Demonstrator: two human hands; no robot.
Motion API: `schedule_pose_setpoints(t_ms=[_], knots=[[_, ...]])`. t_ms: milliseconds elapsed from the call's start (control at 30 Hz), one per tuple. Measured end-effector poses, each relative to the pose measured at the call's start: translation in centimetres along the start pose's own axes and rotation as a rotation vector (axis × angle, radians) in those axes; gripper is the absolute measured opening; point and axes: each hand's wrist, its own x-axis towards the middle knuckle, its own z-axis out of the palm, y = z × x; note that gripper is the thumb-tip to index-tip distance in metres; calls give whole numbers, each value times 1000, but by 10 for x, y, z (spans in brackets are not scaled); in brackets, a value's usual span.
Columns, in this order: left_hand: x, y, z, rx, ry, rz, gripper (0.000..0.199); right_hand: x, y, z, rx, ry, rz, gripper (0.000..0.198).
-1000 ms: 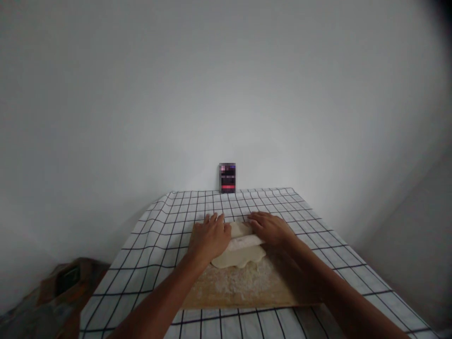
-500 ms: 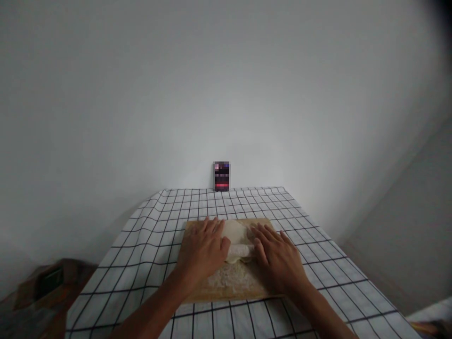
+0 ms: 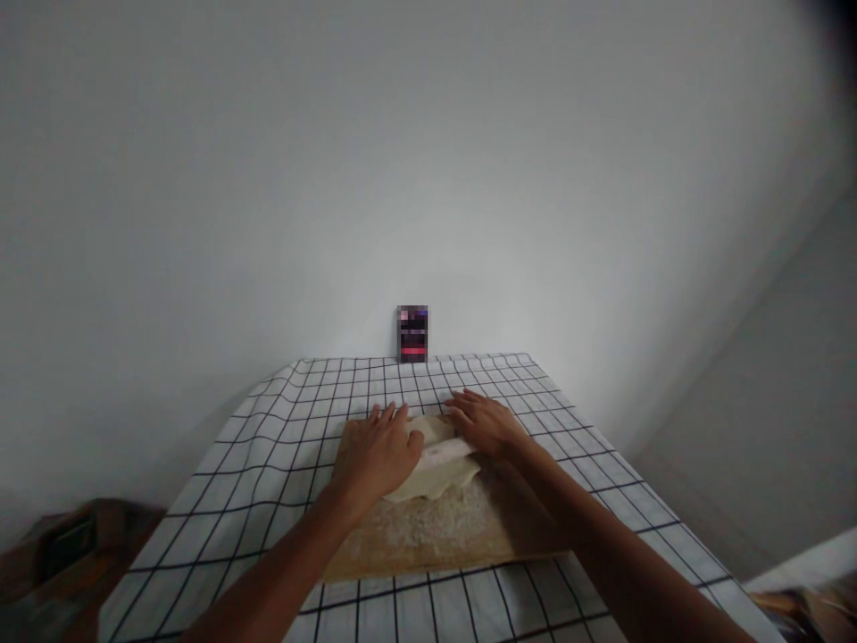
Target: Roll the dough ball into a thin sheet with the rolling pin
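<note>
A flattened sheet of dough [image 3: 432, 483] lies on a floured wooden board [image 3: 428, 545]. Across the dough runs a pale, flour-dusted rolling pin [image 3: 443, 453], slightly tilted, its right end farther from me. My left hand [image 3: 385, 455] rests on the pin's left end, fingers stretched forward and thumb toward the middle. On the right end lies my right hand [image 3: 486, 421], palm down, its fingers extended past the pin toward the board's far edge. Both hands are open and flat; they cover the pin's ends and part of the dough.
A white cloth with a black grid [image 3: 268, 473] covers the table. At the far edge a dark, pixelated upright object [image 3: 412, 335] leans by the wall [image 3: 428, 179]. Cardboard boxes [image 3: 73, 545] sit low on the left, and blurred items [image 3: 803, 607] lie low on the right.
The rolling pin has moved forward and turned slantwise. My right hand has gone farther forward and left than my left hand. More dough shows on the near side of the pin.
</note>
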Motion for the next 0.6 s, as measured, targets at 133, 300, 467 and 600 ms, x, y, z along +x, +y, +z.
schedule_pose_setpoints(t_ms=[133,300,467,600], knots=[[-4,2,0,10,38,30,57,-16,-1,4,-16,19,44,52],[-25,10,-5,2,61,100,55,-61,-12,10,-69,141,43,50],[-51,10,-2,-11,181,234,53,-106,-24,26,-64,299,68,48],[-60,7,1,-3,170,278,55,-119,-25,32,-55,344,49,50]])
